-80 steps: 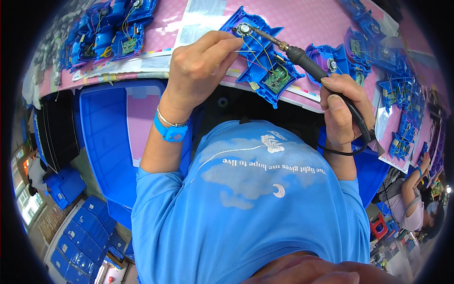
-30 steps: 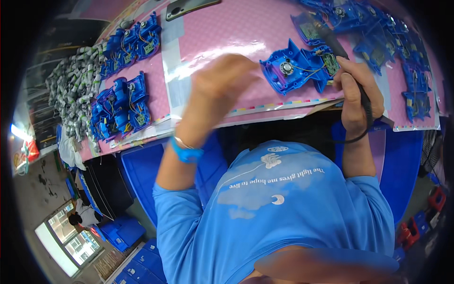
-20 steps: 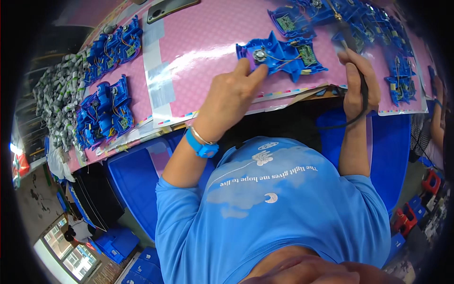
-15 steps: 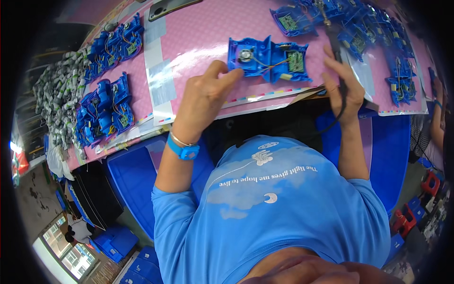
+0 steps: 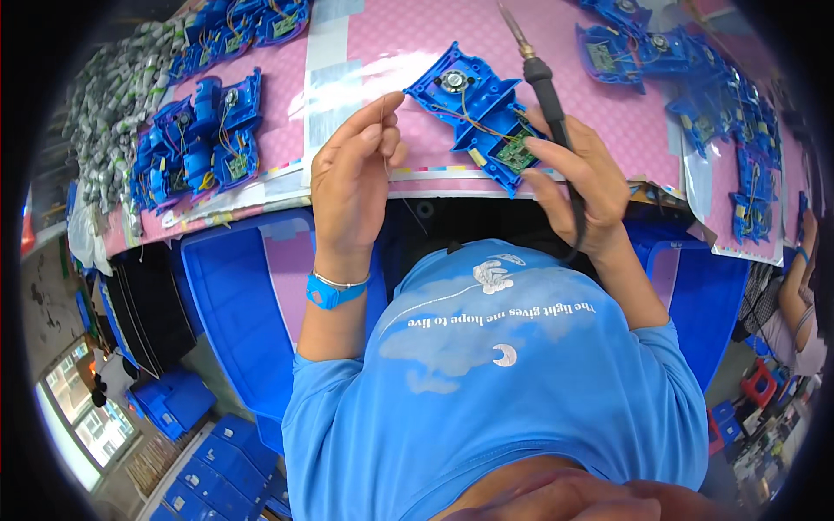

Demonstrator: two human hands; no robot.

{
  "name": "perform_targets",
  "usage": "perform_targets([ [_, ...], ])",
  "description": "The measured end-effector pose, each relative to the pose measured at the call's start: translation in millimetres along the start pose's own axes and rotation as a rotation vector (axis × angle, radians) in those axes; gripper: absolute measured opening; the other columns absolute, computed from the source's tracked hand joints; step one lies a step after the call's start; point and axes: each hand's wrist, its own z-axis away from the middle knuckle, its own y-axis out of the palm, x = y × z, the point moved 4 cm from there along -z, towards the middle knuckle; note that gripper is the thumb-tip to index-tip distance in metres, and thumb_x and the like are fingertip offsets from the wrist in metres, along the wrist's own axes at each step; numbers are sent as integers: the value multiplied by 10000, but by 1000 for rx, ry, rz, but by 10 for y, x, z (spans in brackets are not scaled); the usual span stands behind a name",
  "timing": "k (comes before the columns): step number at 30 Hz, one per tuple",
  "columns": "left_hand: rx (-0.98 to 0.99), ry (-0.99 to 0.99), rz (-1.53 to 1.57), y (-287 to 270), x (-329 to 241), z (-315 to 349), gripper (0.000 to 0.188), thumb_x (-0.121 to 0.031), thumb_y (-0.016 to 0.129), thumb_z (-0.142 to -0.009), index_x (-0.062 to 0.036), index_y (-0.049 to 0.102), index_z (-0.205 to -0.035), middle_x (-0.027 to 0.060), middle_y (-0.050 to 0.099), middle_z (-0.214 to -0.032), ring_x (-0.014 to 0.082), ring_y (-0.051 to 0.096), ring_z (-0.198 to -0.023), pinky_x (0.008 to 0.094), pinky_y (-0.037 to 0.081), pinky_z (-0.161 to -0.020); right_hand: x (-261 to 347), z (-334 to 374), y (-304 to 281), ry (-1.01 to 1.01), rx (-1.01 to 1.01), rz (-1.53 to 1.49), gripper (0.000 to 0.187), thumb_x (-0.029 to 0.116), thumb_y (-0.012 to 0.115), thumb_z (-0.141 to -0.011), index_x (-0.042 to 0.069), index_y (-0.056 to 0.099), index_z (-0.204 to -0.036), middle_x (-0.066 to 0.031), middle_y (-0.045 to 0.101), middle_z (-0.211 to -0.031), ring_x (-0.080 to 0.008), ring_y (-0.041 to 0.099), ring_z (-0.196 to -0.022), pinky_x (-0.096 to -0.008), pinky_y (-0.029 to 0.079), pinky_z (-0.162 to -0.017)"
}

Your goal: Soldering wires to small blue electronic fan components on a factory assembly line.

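Observation:
A blue plastic housing (image 5: 478, 143) lies slantwise on the bench, with a round metal part (image 5: 453, 82), thin wires and a green circuit board (image 5: 516, 153) inside. In my right hand (image 5: 584, 178) is a soldering iron (image 5: 546, 94), its tip pointing up and away from the housing. The fingertips of that hand are at the housing's right edge, beside the board. My left hand (image 5: 352, 169) is just left of the housing, its fingers pinching a thin strand that looks like solder wire (image 5: 387, 161). Its forefinger tip is close to the housing's left corner.
Similar blue housings (image 5: 204, 139) stand at the left, beside a heap of grey bundled cables (image 5: 122, 113). More housings (image 5: 695, 69) crowd the right side. Pink patterned sheeting (image 5: 382, 35) covers the bench. Blue bins (image 5: 248, 304) sit below its edge. Another person's arm (image 5: 797, 282) shows far right.
The housing has turned clockwise to a slant. My left hand has left its edge, and the strand now shows in its fingers. My right hand has come in to the housing with the iron.

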Motion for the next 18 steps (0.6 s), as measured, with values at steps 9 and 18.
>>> perform_targets([
  [9,-116,88,-148,-15,77,-124,235,-31,686,-972,49,706,-1191,44,675,-971,72,534,-634,219,421,-513,204,-155,-180,-23,-141,-247,249,-46,670,-791,-68,691,-1038,-170,687,-778,-263,626,-597,-345,494,-539],
  [18,-165,633,-961,172,100,-75,255,32,715,-894,-24,718,-1143,72,721,-878,118,663,-641,232,507,-527,167,-66,-235,22,-70,-234,261,-11,653,-753,-80,691,-1002,-163,666,-739,-241,588,-545,-331,464,-507],
])
